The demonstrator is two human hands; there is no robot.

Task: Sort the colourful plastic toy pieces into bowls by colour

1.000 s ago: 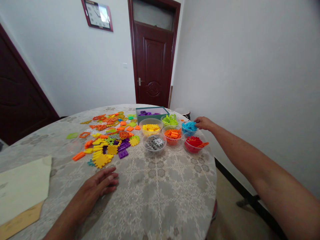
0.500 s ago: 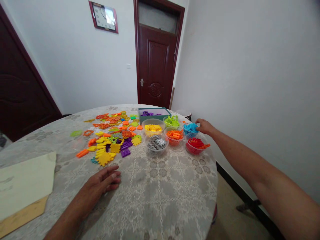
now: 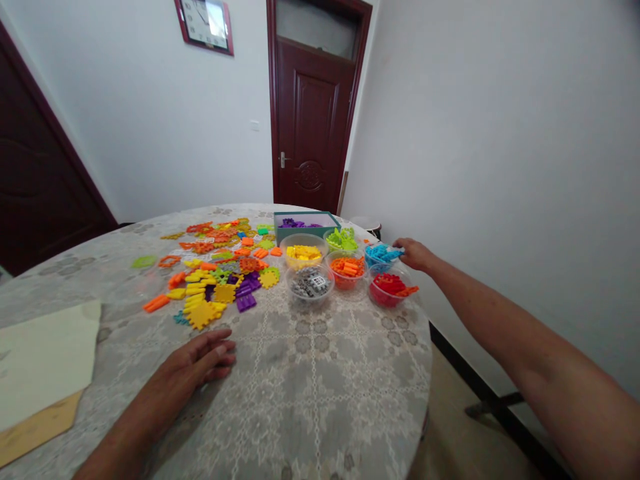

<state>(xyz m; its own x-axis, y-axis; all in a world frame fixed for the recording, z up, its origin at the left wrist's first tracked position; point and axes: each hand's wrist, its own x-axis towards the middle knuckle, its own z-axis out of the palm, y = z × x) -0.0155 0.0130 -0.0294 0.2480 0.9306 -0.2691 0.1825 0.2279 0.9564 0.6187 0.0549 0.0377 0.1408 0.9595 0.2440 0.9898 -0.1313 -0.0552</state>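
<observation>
My left hand (image 3: 203, 360) lies on the patterned tablecloth, palm down and fingers stretched out, holding nothing. It is nearest to a yellow gear-shaped piece (image 3: 204, 315) at the front of a loose pile of colourful plastic building pieces. My right hand (image 3: 413, 253) reaches to the far right of the table, at the clear bowl of blue pieces (image 3: 381, 255). Its fingers are closed at the rim, around the end of a blue plastic piece (image 3: 399, 253); the fingertips are partly hidden. Just in front stands a bowl of red pieces (image 3: 390, 285).
More clear bowls hold grey pieces (image 3: 311, 283), orange pieces (image 3: 347, 268), yellow pieces (image 3: 303, 254) and lime-green pieces (image 3: 342, 239). A teal-edged box (image 3: 307, 233) with purple pieces stands behind. Pale paper (image 3: 45, 360) lies at the left. The round table's edge (image 3: 429, 373) curves along the right.
My right hand has shifted slightly right relative to the blue bowl, and a blue piece now shows at its fingers. My left hand rests as before. The view has tilted slightly.
</observation>
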